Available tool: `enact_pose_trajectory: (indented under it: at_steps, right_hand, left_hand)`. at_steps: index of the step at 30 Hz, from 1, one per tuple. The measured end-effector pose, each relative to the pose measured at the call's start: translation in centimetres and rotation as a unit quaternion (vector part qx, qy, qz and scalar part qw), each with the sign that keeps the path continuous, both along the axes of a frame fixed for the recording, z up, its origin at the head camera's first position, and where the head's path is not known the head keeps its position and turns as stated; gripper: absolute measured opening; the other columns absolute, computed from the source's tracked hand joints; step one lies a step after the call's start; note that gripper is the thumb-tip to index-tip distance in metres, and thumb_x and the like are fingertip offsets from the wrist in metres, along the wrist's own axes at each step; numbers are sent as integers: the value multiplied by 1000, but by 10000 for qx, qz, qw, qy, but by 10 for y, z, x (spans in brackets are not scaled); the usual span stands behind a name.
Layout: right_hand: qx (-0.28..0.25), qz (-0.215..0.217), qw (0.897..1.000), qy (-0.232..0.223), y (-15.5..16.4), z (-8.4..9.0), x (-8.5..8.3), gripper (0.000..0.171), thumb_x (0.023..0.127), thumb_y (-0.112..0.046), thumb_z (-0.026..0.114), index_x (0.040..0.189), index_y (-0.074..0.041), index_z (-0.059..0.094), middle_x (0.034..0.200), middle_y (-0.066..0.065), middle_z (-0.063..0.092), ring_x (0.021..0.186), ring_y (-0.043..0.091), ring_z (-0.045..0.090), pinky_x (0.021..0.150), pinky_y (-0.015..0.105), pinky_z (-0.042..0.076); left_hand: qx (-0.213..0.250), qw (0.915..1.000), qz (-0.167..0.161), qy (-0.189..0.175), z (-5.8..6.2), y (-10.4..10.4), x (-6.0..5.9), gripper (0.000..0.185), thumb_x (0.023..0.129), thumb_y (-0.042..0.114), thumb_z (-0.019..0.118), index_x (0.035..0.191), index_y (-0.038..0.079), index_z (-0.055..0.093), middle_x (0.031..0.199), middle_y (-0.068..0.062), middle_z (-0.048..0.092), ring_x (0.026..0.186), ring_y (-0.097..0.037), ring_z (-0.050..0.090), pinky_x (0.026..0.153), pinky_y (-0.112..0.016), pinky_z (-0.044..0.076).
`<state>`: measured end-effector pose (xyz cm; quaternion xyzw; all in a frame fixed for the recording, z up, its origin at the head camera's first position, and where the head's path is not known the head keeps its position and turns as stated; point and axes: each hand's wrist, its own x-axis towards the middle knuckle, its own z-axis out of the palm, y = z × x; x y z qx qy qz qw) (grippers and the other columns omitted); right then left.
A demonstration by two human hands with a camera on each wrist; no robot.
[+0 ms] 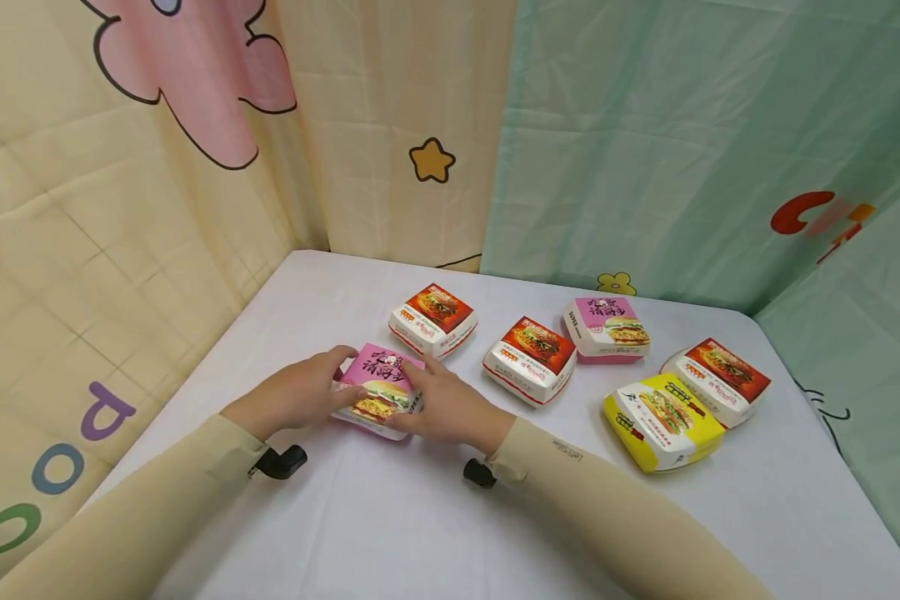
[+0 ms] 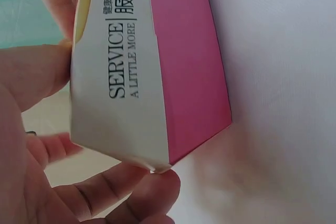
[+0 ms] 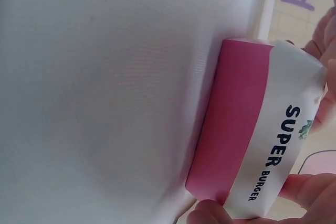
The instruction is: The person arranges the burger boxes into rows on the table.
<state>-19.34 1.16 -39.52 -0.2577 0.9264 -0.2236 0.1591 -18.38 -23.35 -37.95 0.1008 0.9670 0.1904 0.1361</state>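
Left of centre in the head view, the left hand [image 1: 296, 396] and right hand [image 1: 446, 408] clasp a pink burger box [image 1: 378, 390] from either side, fingers curled against its walls and lid. The box is closed, pink below and white above, with a burger picture on its lid; its sides read "SERVICE A LITTLE MORE" and "SUPER BURGER". It rests on the white table [image 1: 390, 517].

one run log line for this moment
left hand: holds pink burger box | right hand: holds same box | box: on table | five other boxes apart
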Motion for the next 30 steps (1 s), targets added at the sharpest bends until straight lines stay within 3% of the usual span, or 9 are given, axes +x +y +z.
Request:
enact_pose_trajectory:
  at_steps: [5, 12, 19, 30]
  right_hand:
    - [-224, 12, 9993, -294, 9, 0, -2, 93, 92, -53, 73, 168, -22, 29, 177, 14, 14, 156, 34, 36, 121, 50, 41]
    - [-431, 62, 9973, -595, 20, -2, -6, 94, 91, -50, 73, 169, -25, 27, 178, 14, 12, 153, 36, 39, 122, 53, 39]
    - [-580, 86, 9962, -648, 26, -4, -6, 90, 96, -53, 71, 169, -24, 27, 178, 16, 10, 155, 39, 37, 123, 54, 38]
    - [-460, 14, 9959, -784, 27, -3, -8, 90, 98, -53, 69, 170, -26, 22, 177, 18, 10, 155, 40, 35, 124, 55, 36]
  left_hand:
    - [36, 9998, -191, -23, -1, 2, 1, 82, 99, 57, 66, 165, 18, 36, 134, -19, 64, 116, -33, 64, 100, -58, 54]
    - [556, 9978, -225, -278, -4, 3, -1, 83, 98, 58, 67, 164, 18, 36, 157, -19, 52, 144, -42, 51, 114, -66, 42]
    - [787, 9960, -223, -363, -8, 5, -4, 82, 97, 57, 70, 160, 17, 37, 159, -19, 51, 134, -35, 60, 111, -62, 47]
    - [971, 9947, -164, -298, -12, 9, -4, 78, 97, 54, 72, 155, 14, 40, 157, -19, 51, 134, -34, 59, 111, -60, 47]
